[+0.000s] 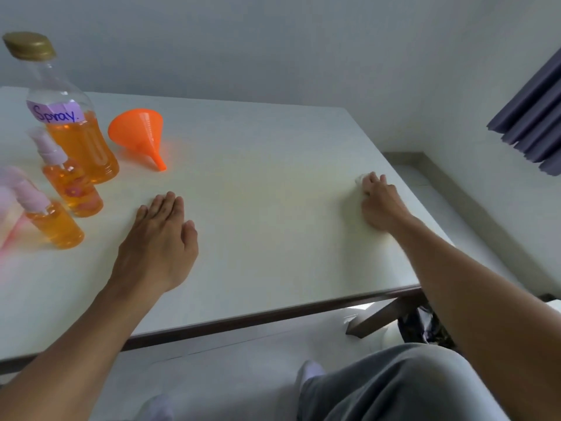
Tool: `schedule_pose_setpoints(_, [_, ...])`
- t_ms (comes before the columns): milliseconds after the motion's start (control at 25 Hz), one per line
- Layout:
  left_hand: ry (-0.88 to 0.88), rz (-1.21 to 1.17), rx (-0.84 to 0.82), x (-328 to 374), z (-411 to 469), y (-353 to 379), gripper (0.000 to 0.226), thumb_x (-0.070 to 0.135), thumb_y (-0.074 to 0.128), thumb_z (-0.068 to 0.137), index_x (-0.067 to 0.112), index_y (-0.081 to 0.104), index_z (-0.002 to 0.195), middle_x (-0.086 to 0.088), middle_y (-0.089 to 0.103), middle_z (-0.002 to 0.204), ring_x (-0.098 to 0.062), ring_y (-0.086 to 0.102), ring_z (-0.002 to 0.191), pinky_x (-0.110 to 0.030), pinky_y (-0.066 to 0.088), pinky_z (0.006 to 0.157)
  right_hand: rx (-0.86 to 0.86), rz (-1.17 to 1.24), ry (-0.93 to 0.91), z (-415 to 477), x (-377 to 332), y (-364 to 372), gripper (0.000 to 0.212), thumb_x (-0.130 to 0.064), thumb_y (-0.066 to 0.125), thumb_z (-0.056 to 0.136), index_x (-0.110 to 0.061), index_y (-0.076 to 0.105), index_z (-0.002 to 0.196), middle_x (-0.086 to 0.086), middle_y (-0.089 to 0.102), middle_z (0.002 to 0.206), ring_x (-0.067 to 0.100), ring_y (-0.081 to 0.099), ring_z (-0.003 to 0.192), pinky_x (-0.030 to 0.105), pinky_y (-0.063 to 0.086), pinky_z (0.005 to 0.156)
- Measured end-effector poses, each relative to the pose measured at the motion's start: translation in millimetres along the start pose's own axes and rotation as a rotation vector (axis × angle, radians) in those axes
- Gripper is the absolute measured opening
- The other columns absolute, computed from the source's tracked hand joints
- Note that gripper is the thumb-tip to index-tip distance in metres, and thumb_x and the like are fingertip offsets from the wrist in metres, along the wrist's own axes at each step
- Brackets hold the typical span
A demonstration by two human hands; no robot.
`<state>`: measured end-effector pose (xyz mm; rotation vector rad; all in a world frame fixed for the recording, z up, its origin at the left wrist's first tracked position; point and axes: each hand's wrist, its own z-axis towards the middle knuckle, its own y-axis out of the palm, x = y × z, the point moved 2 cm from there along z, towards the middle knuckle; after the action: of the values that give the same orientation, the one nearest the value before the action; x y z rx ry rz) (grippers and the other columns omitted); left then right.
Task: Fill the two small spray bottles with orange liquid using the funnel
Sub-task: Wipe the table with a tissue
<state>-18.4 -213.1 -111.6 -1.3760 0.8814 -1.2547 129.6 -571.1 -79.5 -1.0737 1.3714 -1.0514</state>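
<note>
well, both spray bottles (74, 189) stand capped and orange at lower left, nearest the left hand (158, 238), its fingers flat and empty on the desk (258, 208). the funnel (136, 132) lies tipped above it, spout down-frame. the right hand (379, 202), far right, curls its fingers over a white wad (361, 178).
</note>
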Motion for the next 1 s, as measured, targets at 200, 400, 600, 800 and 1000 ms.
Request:
schedule_pose_setpoints(200, [-0.007, 0.001, -0.003, -3, -2, 0, 0.061, 0.040, 0.014, 0.101, 0.013, 0.014, 0.156, -0.004, 0.008, 0.165, -0.019, 0.005, 0.152, -0.036, 0.004, 0.123, -0.049, 0.023, -0.430, -53, -125, 54, 0.074, 0.007, 0.040, 0.090, 0.007, 0.010, 0.158, 0.023, 0.002, 0.168, 0.037, -0.002, 0.156, 0.045, -0.003, 0.126])
schedule_pose_setpoints(400, [0.005, -0.013, -0.007, -4, 0, 0, 0.061, 0.040, 0.012, 0.101, 0.013, 0.013, 0.156, -0.003, 0.007, 0.165, -0.018, 0.004, 0.152, -0.035, 0.003, 0.123, -0.152, 0.100, -0.835, -92, -112, 47, 0.086, 0.017, 0.028, 0.079, -0.007, 0.018, 0.160, 0.006, 0.009, 0.170, 0.017, 0.003, 0.157, 0.032, -0.001, 0.128])
schedule_pose_setpoints(600, [-0.014, -0.022, 0.004, -2, -1, 1, 0.061, 0.040, 0.011, 0.101, 0.014, 0.011, 0.157, -0.001, 0.005, 0.165, -0.016, 0.001, 0.152, -0.035, 0.002, 0.123, -0.038, 0.003, -0.225, -14, -21, 11, 0.073, 0.015, 0.033, 0.085, -0.003, 0.029, 0.156, 0.015, 0.023, 0.165, 0.035, 0.011, 0.156, 0.043, 0.007, 0.127])
schedule_pose_setpoints(800, [-0.030, -0.060, 0.030, 1, -3, -1, 0.060, 0.040, 0.015, 0.102, 0.017, 0.011, 0.157, 0.001, 0.004, 0.165, -0.013, -0.001, 0.151, -0.032, -0.001, 0.122, 0.053, 0.013, 0.051, 53, -78, 26, 0.062, 0.009, 0.031, 0.091, 0.009, 0.027, 0.152, 0.021, 0.021, 0.163, 0.039, 0.006, 0.155, 0.052, 0.004, 0.126])
schedule_pose_setpoints(1000, [-0.030, -0.072, 0.032, 1, -2, 0, 0.060, 0.039, 0.018, 0.102, 0.016, 0.012, 0.157, 0.001, 0.005, 0.165, -0.013, 0.000, 0.151, -0.033, 0.001, 0.123, -0.013, 0.029, -0.303, 48, -174, 55, 0.065, 0.009, 0.034, 0.089, 0.010, 0.023, 0.154, 0.021, 0.018, 0.165, 0.039, 0.006, 0.155, 0.050, 0.005, 0.126])
